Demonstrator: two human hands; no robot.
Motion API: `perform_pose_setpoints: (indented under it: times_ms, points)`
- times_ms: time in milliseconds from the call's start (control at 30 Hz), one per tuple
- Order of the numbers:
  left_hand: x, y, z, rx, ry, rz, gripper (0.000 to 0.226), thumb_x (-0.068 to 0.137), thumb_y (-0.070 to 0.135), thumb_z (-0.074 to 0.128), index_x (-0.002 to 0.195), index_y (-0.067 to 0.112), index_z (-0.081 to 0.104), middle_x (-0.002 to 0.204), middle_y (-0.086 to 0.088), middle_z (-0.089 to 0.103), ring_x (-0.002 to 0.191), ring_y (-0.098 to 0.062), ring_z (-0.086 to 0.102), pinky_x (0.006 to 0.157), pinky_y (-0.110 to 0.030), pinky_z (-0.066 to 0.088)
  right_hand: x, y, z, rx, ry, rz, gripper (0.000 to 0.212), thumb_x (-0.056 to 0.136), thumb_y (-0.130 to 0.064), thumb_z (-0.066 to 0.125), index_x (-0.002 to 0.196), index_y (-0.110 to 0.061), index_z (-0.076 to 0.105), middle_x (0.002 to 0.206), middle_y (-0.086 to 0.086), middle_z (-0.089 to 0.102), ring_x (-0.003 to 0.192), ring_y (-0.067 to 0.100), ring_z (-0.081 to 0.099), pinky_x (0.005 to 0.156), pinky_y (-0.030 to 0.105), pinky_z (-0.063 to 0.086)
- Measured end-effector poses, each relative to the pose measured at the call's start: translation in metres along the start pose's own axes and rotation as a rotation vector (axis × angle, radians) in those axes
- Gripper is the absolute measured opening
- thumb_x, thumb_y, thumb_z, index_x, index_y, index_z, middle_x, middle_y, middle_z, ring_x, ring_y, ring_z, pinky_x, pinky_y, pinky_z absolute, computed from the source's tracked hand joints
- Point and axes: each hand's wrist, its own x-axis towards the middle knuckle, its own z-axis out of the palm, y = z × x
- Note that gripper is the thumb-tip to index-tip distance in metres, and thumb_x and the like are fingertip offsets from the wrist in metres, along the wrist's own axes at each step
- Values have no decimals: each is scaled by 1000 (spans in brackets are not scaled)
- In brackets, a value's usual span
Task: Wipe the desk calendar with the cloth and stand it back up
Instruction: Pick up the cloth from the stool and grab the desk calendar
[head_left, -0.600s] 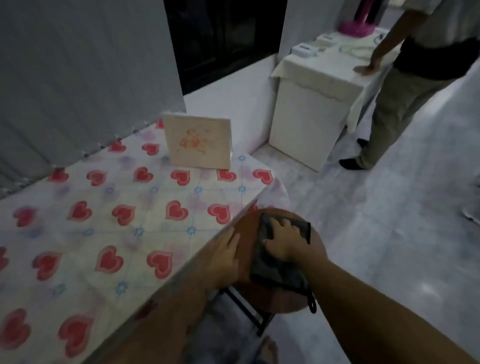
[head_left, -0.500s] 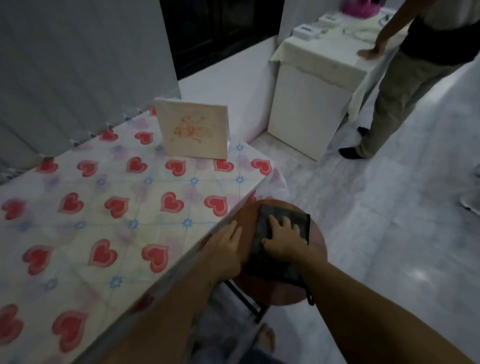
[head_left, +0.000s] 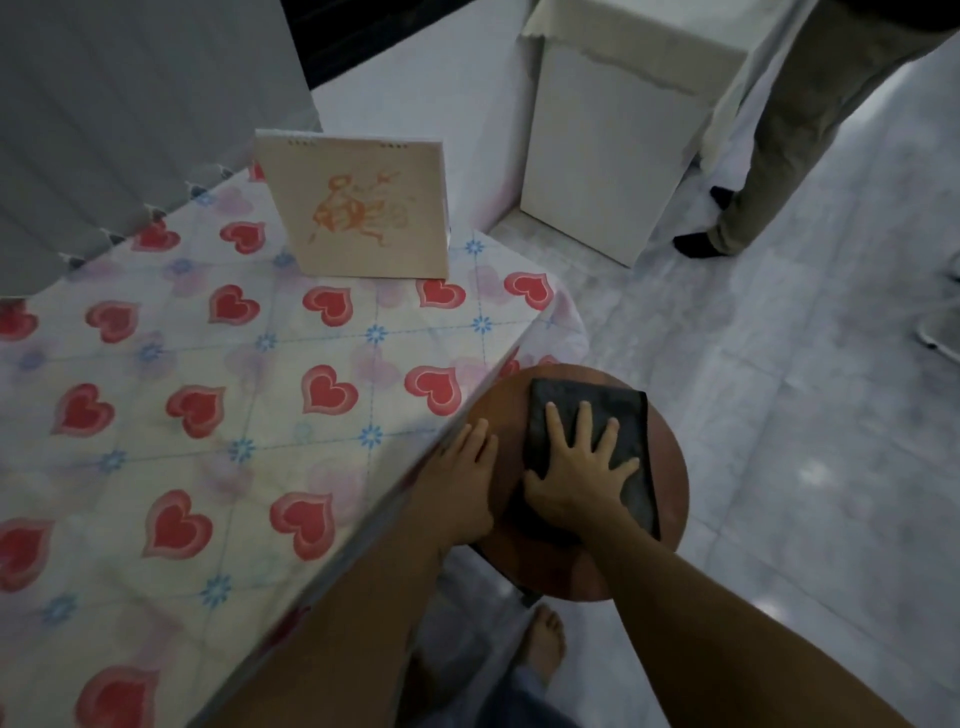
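The desk calendar (head_left: 363, 208), cream with an orange drawing, stands upright at the far corner of the table with the heart-patterned cloth (head_left: 208, 389). A dark folded cloth (head_left: 587, 410) lies flat on a round brown stool (head_left: 670, 467) beside the table's edge. My right hand (head_left: 576, 473) rests flat on the dark cloth with fingers spread. My left hand (head_left: 465, 478) lies palm down on the stool's left rim, next to the table edge, holding nothing. Both hands are well short of the calendar.
Another person (head_left: 810, 119) stands at the far right by a white cabinet (head_left: 608, 156) draped in white fabric. Grey vertical blinds (head_left: 130, 119) hang behind the table. The floor is pale tile (head_left: 779, 364). My bare foot (head_left: 543, 644) shows under the stool.
My right hand's fingers have gone from curled to spread flat on the cloth. The view has tilted down and moved closer; the calendar has not moved.
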Motion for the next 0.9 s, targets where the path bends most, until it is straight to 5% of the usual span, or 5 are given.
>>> perform_pose_setpoints:
  times_ms: [333,533,733,900]
  points:
    - [-2,6,-3,-76,14,-41,83,88,22,54,158,9,12,168,-9,-2,153,-24,-1,121,-40,13,6,20,-5,-5,49,-9,89,81,-57,48,146,-47,-12,162,3,-15,143,46,-17,105,75,2]
    - [-2,17,-16,-184,27,-83,66,85,16,54,149,10,37,164,-10,20,150,-26,20,120,-42,26,-3,27,-9,-135,74,-69,90,80,-40,58,149,-42,0,162,4,3,140,46,6,105,66,22]
    - [-9,29,-42,-251,108,-99,43,84,16,53,126,17,57,132,-2,57,123,-24,53,104,-36,45,-10,39,-37,-69,68,-181,79,84,-25,57,149,-41,15,157,3,19,133,39,27,101,53,38]
    - [-14,33,-86,-318,265,-141,35,89,15,51,123,22,58,124,3,57,114,-19,53,94,-30,46,-10,33,-86,12,145,-294,73,86,-22,49,150,-38,17,156,3,25,129,34,33,103,48,38]
